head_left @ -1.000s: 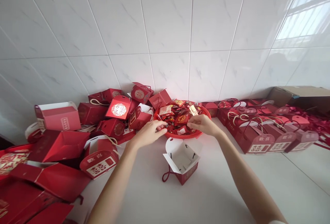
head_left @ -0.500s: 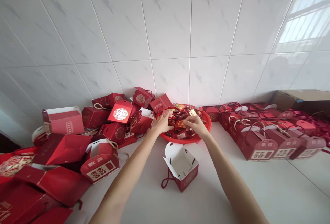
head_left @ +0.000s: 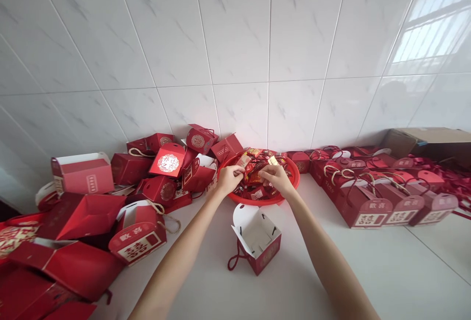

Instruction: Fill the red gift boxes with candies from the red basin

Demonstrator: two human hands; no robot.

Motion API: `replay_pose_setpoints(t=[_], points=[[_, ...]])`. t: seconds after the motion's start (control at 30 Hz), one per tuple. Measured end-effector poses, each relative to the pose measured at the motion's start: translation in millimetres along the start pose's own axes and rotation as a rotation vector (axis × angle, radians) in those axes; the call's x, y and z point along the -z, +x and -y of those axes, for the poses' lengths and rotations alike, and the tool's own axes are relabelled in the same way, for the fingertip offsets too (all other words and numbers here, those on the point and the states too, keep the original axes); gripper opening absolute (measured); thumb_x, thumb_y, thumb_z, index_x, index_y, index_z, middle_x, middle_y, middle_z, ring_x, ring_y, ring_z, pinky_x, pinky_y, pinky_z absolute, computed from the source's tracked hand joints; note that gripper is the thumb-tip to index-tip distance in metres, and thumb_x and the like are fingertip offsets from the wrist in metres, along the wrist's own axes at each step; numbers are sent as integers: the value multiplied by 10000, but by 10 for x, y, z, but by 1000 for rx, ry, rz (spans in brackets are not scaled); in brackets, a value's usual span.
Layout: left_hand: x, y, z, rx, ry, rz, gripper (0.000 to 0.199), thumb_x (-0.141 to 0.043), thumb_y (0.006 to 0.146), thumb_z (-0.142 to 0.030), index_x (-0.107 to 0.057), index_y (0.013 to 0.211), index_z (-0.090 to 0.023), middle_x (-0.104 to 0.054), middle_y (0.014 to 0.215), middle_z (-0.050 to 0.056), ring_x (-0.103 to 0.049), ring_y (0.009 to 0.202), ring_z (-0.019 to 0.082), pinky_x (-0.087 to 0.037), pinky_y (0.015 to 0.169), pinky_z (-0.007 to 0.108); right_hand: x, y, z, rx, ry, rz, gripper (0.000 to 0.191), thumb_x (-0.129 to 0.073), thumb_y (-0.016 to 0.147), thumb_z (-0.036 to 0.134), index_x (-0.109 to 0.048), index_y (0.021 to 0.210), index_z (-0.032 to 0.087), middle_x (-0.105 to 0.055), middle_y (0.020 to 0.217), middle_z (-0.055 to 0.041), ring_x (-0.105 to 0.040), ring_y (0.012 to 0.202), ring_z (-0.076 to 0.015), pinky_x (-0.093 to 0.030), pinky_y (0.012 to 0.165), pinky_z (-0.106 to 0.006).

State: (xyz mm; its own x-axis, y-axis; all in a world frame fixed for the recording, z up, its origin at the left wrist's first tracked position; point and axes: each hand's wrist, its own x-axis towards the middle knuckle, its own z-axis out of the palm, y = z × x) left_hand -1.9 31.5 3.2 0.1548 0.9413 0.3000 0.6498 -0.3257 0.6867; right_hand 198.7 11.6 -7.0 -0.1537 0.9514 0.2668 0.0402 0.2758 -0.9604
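Observation:
A round red basin (head_left: 296, 182) full of small shiny wrapped candies (head_left: 257, 195) stands near the wall. Over its left part, my left hand (head_left: 230, 180) is closed, fingertips pinching at a pale pink and red candy packet (head_left: 243, 161). My right hand (head_left: 278, 179) reaches in from the other side, thumb and fingers closed on the edge of a red and gold wrapped candy (head_left: 253, 178). In front of the basin sits an open red gift box (head_left: 268, 256) with a white inside, its flaps up and a dark red cord handle on its left. The inside looks bare.
Open and tilted red gift boxes (head_left: 93, 214) lie heaped on the left. Closed red boxes (head_left: 368, 204) with rope handles stand in rows on the right, beside a brown cardboard box (head_left: 434, 136) and crinkled red material (head_left: 447, 177). A tiled wall (head_left: 239, 40) rises behind.
My left hand has gone from spread fingers over the candies to a closed pinch. My right hand stays at nearly the same spot on its candy. The view has shifted slightly.

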Motion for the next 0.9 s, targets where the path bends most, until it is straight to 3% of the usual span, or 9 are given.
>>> replay_pose_setpoints(t=[0.13, 0.27, 0.47, 0.57, 0.7, 0.77, 0.9], points=[[-20, -42, 18, -13, -274, -64, 245, -621, 802, -253, -753, 985, -157, -792, 990, 89, -731, 898, 230, -579, 867, 348, -7, 7, -14, -8, 7, -52, 392, -761, 683, 560, -648, 724, 187, -659, 609, -27, -578, 521, -150, -485, 512, -290], [-62, -32, 47, -18, -522, -111, 377, -637, 791, -397, -718, 1060, -146, -777, 1078, 102, -732, 912, 229, -580, 874, 373, -27, 2, -37, -18, 19, -100, 475, -747, 699, 620, -655, 851, 180, -672, 682, -33, -610, 581, -160, -500, 512, -282], [-127, 23, 145, -34, -728, -77, 465, -746, 704, -488, -729, 1023, -150, -783, 1025, 97, -736, 925, 249, -589, 838, 388, -42, -21, -41, -60, 69, -135, 607, -778, 706, 606, -607, 1135, 212, -695, 840, -25, -682, 687, -188, -527, 493, -268], [-118, 26, 175, -54, -704, -40, 471, -742, 703, -513, -739, 1009, -155, -784, 1038, 101, -739, 942, 263, -593, 839, 397, -27, -15, -48, -60, 137, -121, 643, -832, 668, 555, -599, 1180, 245, -699, 830, -5, -706, 694, -201, -533, 500, -269], [-26, 5, 160, -95, -541, -4, 425, -695, 746, -466, -744, 1048, -171, -775, 1122, 111, -723, 1031, 283, -585, 886, 411, 1, -1, -76, -14, 166, -42, 478, -860, 631, 552, -681, 918, 214, -710, 732, -27, -721, 691, -247, -567, 571, -329], [59, -18, 139, -119, -423, 0, 353, -678, 769, -408, -756, 1031, -185, -777, 1118, 101, -720, 1024, 279, -572, 912, 415, 12, 4, -95, 6, 204, -78, 448, -861, 626, 560, -682, 838, 207, -725, 744, -43, -728, 727, -267, -597, 661, -379], [260, -70, 117, -151, -170, -3, 174, -668, 756, -279, -780, 869, -209, -791, 987, 75, -712, 964, 277, -532, 975, 425, 39, 14, -143, 110, 228, -190, 404, -850, 666, 508, -711, 912, 220, -751, 954, -56, -715, 971, -286, -579, 907, -436]])
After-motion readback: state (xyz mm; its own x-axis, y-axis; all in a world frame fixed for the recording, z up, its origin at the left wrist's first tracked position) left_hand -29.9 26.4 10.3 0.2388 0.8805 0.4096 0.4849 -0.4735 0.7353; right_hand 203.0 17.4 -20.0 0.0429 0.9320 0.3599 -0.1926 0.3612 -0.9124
